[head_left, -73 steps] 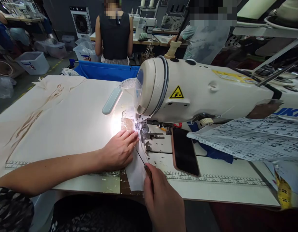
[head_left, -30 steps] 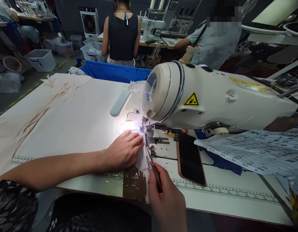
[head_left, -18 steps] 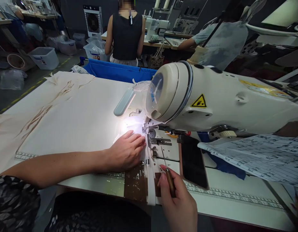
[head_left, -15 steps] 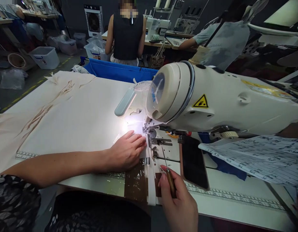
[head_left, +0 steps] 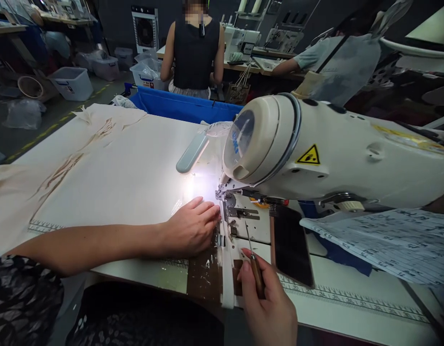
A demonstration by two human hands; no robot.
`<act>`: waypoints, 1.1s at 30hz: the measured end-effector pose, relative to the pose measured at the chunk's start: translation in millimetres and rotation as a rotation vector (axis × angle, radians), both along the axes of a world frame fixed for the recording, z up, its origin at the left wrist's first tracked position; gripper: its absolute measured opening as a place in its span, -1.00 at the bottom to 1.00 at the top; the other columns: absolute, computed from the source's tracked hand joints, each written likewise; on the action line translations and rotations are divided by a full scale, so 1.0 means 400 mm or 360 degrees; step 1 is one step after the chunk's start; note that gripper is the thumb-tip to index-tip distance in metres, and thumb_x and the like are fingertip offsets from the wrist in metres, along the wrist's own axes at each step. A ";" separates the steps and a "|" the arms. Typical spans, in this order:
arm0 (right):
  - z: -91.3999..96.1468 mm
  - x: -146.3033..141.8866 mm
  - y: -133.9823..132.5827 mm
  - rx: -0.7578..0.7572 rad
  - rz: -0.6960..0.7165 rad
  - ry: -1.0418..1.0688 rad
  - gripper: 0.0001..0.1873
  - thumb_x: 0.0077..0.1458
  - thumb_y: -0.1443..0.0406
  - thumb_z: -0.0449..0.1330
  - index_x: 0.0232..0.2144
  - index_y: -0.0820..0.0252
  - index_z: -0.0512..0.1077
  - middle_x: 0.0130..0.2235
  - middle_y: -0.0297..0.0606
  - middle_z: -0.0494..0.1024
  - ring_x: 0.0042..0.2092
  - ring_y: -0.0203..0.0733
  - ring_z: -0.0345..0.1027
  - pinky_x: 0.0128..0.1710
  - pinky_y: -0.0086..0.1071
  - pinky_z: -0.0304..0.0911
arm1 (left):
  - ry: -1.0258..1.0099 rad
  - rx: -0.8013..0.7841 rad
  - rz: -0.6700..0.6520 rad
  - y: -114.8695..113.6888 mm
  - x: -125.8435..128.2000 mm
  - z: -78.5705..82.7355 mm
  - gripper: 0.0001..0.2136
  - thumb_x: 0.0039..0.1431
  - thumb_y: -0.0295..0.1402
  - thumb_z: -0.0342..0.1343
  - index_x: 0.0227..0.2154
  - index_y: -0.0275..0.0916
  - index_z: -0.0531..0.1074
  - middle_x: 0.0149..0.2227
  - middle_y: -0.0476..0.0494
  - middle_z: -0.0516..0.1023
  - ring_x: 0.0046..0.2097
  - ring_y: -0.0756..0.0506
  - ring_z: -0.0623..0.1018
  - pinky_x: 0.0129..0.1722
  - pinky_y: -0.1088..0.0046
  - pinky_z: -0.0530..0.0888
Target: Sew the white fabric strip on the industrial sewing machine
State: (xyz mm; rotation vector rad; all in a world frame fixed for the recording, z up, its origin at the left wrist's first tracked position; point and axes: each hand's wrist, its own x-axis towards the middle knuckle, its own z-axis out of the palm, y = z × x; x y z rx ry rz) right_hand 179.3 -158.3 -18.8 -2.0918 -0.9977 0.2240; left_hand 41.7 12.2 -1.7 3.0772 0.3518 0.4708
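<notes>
My left hand (head_left: 193,226) lies palm down on the machine bed, its fingers stretched toward the needle area and touching the edge of a narrow white fabric strip (head_left: 228,278). The strip runs from the presser foot (head_left: 219,193) down over the table's front edge. Between the thumb and fingers of my right hand (head_left: 270,302) is an awl (head_left: 257,274) with a wooden handle, its thin metal tip pointing up and away from me. The awl tip is over the bed, right of the strip and apart from it. Above stands the white sewing machine head (head_left: 279,139), its lamp lit.
A dark phone (head_left: 292,245) lies right of the needle plate. Printed paper sheets (head_left: 373,245) hang beyond it. Cream fabric pieces (head_left: 63,168) lie at the left. Behind the table are a blue fabric bin (head_left: 186,106) and a seated person (head_left: 196,53).
The view has shifted slightly, so most things appear a little farther right. Both hands keep nearly the same places by the machine, and the awl stays in the right hand.
</notes>
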 end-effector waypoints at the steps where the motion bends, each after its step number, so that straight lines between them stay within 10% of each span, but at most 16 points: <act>1: 0.000 -0.001 0.000 -0.0006 -0.0001 0.0022 -0.53 0.26 -0.07 0.06 -0.09 0.09 0.54 -0.23 -0.24 0.67 -0.30 -0.08 0.57 -0.26 -0.35 0.44 | 0.0008 0.0005 0.0001 0.001 0.001 0.000 -0.66 0.31 -0.39 -0.11 -0.03 -0.48 0.44 0.05 -0.43 0.46 0.06 -0.27 0.43 0.09 0.07 0.43; 9: -0.004 0.001 -0.001 0.0151 0.0044 0.0300 -0.48 0.23 0.01 0.17 0.12 0.16 0.40 -0.09 -0.14 0.64 -0.15 -0.10 0.59 -0.26 -0.43 0.45 | 0.0029 -0.0004 0.0019 0.018 0.008 0.008 -0.71 0.29 -0.38 -0.08 -0.12 -0.45 0.47 -0.03 -0.41 0.47 0.01 -0.26 0.44 -0.01 0.13 0.45; 19: 0.023 -0.027 0.097 0.0413 0.0797 -0.0748 -0.80 0.38 0.30 0.02 -0.11 0.19 0.44 -0.24 -0.23 0.58 -0.23 -0.23 0.52 -0.27 -0.45 0.37 | 0.0131 -0.0163 0.0089 0.046 0.022 0.000 -0.81 0.27 -0.41 -0.03 -0.34 -0.36 0.47 -0.14 -0.29 0.45 -0.12 -0.18 0.42 -0.10 0.25 0.46; 33: 0.001 -0.044 0.139 0.0244 0.0607 -0.1274 -0.67 0.43 0.29 -0.07 -0.14 0.26 0.49 -0.25 -0.25 0.61 -0.40 -0.26 0.48 -0.52 -0.44 0.16 | 0.0084 -0.0171 0.0108 0.049 0.019 -0.005 -0.79 0.31 -0.36 -0.04 -0.32 -0.36 0.45 -0.15 -0.29 0.44 -0.14 -0.19 0.42 -0.15 0.25 0.46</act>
